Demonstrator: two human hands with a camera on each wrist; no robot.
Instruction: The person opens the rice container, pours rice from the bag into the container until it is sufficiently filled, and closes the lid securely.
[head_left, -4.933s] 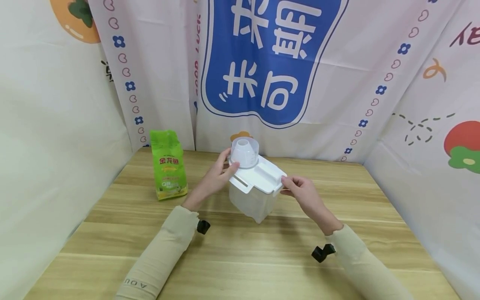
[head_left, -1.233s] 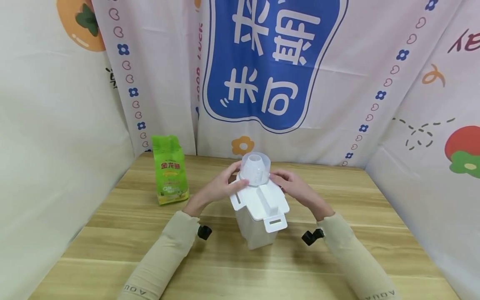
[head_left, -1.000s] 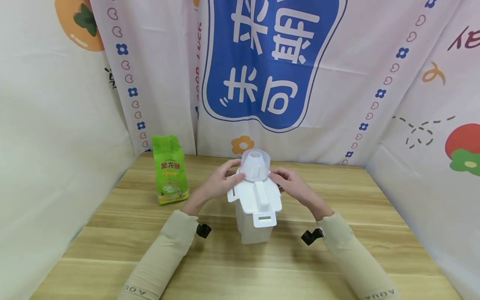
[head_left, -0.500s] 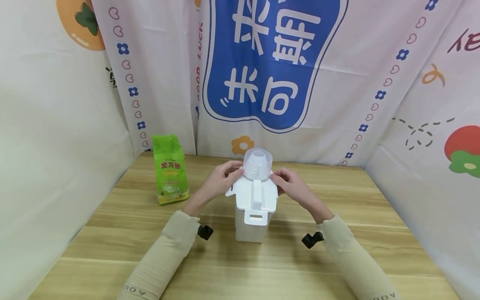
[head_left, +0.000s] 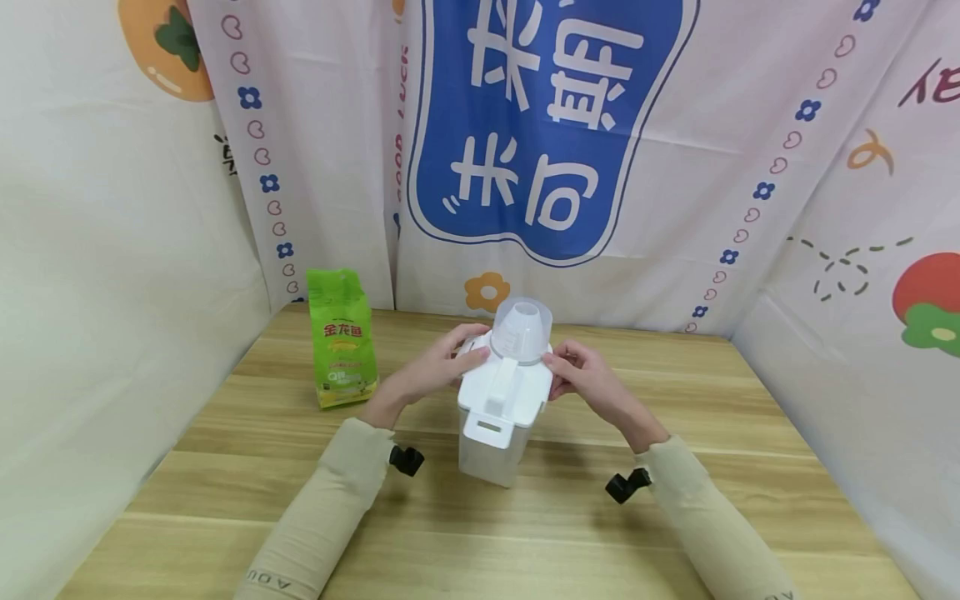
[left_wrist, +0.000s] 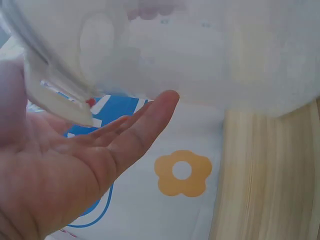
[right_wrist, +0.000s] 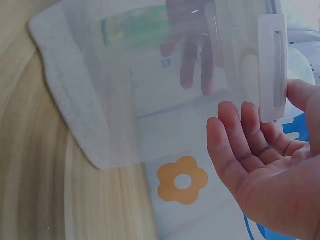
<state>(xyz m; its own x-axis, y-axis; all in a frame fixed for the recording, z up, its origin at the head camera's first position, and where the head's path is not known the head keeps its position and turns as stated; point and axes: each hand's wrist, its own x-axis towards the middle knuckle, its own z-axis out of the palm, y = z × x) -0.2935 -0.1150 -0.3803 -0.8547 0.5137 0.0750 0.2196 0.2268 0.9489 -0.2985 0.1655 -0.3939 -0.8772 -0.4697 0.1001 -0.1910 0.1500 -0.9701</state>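
Note:
In the head view, a clear-walled storage container (head_left: pixel 487 458) with a white lid (head_left: pixel 517 387) stands slightly turned on the table. A clear measuring cup (head_left: pixel 522 329) sits over the spout at its back end. A slotted front clasp (head_left: pixel 472 427) juts outward. My left hand (head_left: pixel 438 362) holds the lid's left side, thumb on top; in the left wrist view another clasp (left_wrist: pixel 57 102) sticks out beside that hand. My right hand (head_left: pixel 596 387) pinches the right side clasp (right_wrist: pixel 267 70), which lies along the wall. A whitish band (right_wrist: pixel 70 95) shows at the container's bottom; what it is, I cannot tell.
A green printed bag (head_left: pixel 342 350) stands upright at the table's back left. The wooden table (head_left: pixel 487 550) meets a printed cloth backdrop (head_left: pixel 352 167) behind, and cloth walls rise on both sides.
My right hand has moved from the front clasp to the container's far right side. The container has turned; lately its front clasp has swung left and the cup end a little right.

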